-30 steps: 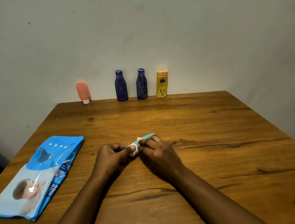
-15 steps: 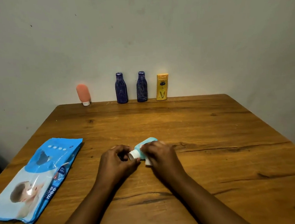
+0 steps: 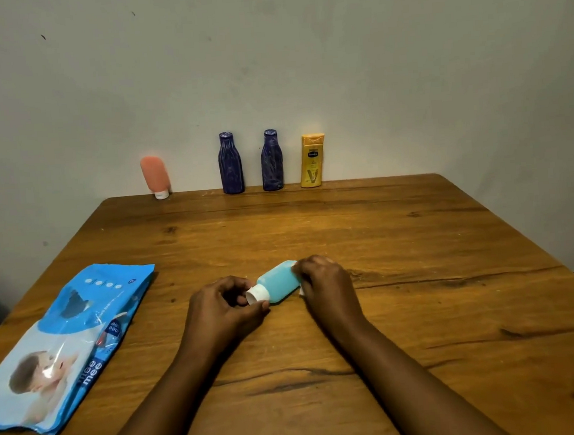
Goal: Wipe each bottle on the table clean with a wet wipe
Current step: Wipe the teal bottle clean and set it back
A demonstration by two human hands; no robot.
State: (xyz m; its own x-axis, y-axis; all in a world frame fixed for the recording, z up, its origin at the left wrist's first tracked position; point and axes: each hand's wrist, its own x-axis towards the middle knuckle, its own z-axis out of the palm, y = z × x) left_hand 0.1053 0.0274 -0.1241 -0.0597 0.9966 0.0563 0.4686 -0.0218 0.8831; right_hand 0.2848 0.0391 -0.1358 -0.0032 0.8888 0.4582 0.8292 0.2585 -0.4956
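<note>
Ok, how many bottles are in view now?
5. Four stand along the far edge of the table: a pink bottle, left dark blue bottle, right dark blue bottle, yellow bottle. The teal bottle lies mid-table, held between left hand and right hand. None seems hidden.

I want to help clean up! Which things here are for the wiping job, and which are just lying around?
For the job: teal bottle, gripped by the left hand and right hand; white wipe under that hand; wipes pack; pink tube, two dark blue bottles, yellow bottle at the back.
Just there: only the wooden table and wall.
</note>
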